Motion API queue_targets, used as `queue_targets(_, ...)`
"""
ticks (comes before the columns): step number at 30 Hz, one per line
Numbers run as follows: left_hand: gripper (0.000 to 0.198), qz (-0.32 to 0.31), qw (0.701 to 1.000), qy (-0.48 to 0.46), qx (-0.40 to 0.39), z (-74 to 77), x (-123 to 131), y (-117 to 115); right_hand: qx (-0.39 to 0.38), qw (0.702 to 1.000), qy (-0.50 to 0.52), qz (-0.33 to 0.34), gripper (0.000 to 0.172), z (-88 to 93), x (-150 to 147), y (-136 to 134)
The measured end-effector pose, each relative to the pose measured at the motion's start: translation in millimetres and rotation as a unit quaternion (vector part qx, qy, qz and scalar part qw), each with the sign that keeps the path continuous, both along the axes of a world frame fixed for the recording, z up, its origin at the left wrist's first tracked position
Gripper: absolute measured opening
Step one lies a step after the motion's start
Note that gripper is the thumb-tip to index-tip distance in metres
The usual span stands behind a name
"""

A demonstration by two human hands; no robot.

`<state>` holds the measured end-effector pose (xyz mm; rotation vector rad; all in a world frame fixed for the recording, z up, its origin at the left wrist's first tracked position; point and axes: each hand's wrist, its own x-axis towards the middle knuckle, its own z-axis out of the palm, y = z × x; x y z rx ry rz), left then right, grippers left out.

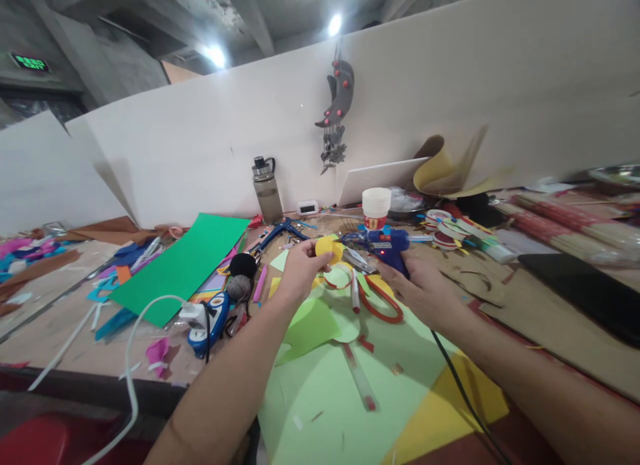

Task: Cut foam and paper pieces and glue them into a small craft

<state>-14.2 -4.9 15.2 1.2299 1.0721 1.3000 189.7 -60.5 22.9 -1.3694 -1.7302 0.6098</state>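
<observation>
Pale-green, paper-like flat sheet (380, 378) lies nearest, on the camera's side of the blue plastic glue gun (390, 241). The right hand (420, 285) is wrapped round the gun's handle, the proper hold: probably light, rigid, hot-tipped. Beyond the gun stand a translucent grey bottle (269, 197), contents unclear, and stacked white paper cups (376, 201), insides hidden. Beside the gun's nozzle, the left hand (301, 268) pinches a small curled yellow piece (327, 249), likely soft; best held by its edge.
</observation>
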Motion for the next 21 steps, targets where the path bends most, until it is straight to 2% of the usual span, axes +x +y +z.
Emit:
queue_targets(4, 0.024, 0.001, 0.999, -0.033, -0.009, 3.4, 0.6, -1.7, 0.007, 1.0, -0.003, 0.008, 0.037, -0.3, 0.3, 0.4)
queue_targets(12, 0.03, -0.004, 0.998, -0.047, -0.028, 2.0, -1.3, 0.5, -0.014, 0.998, 0.059, 0.017, 0.04, 0.4, -0.7, -0.4)
queue_targets(19, 0.024, -0.005, 1.0, 0.01, -0.008, -1.1, 0.5, 0.9, -0.001, 1.0, -0.015, 0.002, 0.041, 3.1, -0.7, 0.0)
queue_targets(21, 0.023, -0.002, 1.0, 0.001, -0.008, -0.4, 0.1, 0.8, 0.008, 0.999, -0.04, -0.001, 0.04, 3.3, 0.5, 0.3)
